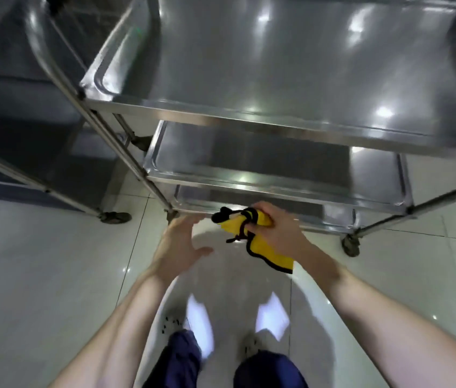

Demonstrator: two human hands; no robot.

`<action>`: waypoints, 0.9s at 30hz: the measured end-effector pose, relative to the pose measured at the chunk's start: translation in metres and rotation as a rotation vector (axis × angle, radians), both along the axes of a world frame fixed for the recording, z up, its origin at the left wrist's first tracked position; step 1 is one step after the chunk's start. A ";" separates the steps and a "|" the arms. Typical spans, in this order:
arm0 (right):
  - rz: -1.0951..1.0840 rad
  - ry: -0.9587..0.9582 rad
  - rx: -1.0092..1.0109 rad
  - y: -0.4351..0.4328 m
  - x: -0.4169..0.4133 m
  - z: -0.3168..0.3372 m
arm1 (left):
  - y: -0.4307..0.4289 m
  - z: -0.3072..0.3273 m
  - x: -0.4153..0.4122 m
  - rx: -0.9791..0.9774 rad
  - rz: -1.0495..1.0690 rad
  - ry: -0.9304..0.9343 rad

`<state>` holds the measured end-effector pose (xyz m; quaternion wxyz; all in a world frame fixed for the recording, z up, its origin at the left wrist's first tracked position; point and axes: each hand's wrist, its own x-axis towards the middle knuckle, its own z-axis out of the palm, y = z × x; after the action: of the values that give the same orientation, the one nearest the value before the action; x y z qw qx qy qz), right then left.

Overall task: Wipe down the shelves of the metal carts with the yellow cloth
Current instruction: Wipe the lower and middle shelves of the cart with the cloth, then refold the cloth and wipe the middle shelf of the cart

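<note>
Forearms reach out over white shoes point(200, 326) — my right hand point(275, 233) is clenched round the bunched yellow cloth point(270, 254), just off the cart's point(249, 119) bottom shelf point(330, 228), probably regathering it. Left hand point(177, 242) hangs spread, holding nothing — ready to help fold.

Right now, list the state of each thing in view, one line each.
yellow cloth: bunched, one end hanging loose.
right grip: holds the yellow cloth, fingers curled round it.
left grip: open, fingers spread, holding nothing.
top shelf: level, glossy with reflections.
middle shelf: level, partly shaded.
bottom shelf: mostly hidden.
second cart: standing left, blurred.
</note>
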<state>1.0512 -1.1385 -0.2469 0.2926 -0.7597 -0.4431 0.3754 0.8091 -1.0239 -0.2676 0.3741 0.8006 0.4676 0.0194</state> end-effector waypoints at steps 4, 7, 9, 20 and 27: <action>0.129 0.159 -0.015 -0.060 -0.007 0.088 | -0.054 0.101 0.010 -0.072 -0.038 -0.028; 0.077 0.259 0.012 -0.102 0.002 0.143 | -0.091 0.164 0.020 -0.185 -0.115 -0.100; 0.058 0.317 0.033 -0.131 0.013 0.168 | -0.119 0.202 0.029 -0.241 -0.065 -0.121; -0.031 0.219 0.317 -0.313 0.105 0.239 | -0.286 0.321 0.164 0.144 -0.383 -0.068; 0.031 -0.097 0.325 -0.424 0.212 0.269 | -0.398 0.311 0.256 0.136 -0.273 -0.210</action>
<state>1.2628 -1.5621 0.0222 0.3840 -0.7125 -0.5235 0.2660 1.0651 -1.4223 0.0432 0.3652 0.8735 0.3108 0.0836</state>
